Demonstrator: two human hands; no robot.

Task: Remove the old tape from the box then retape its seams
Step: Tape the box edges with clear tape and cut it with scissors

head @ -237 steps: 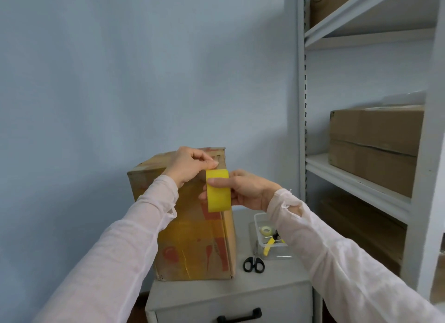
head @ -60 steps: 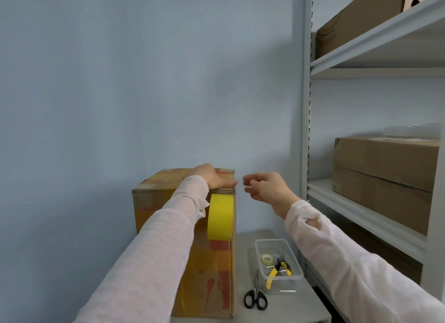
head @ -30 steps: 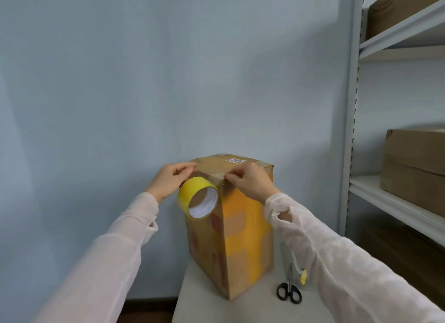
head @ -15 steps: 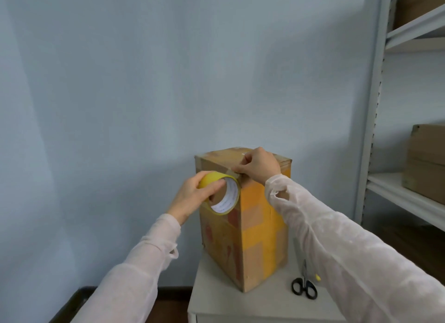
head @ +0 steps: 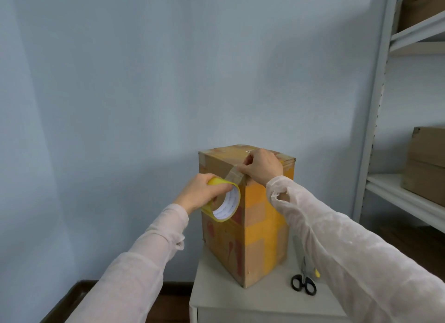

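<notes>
The tall box stands upright just right of centre on a pale cabinet, long axis vertical, one corner edge turned toward the camera. The left hand curls round a yellow tape roll against the box's left face, its open core facing the viewer. A clear strip runs up to the top corner, where the right hand pinches it. Black scissors lie at lower right, near the box, partly hidden by the right sleeve.

Storage corner, pale blue wall taking soft even light.
Grey cabinet standing near it on dark wood floor; white metal shelving running up right side, carrying brown cartons.
</notes>
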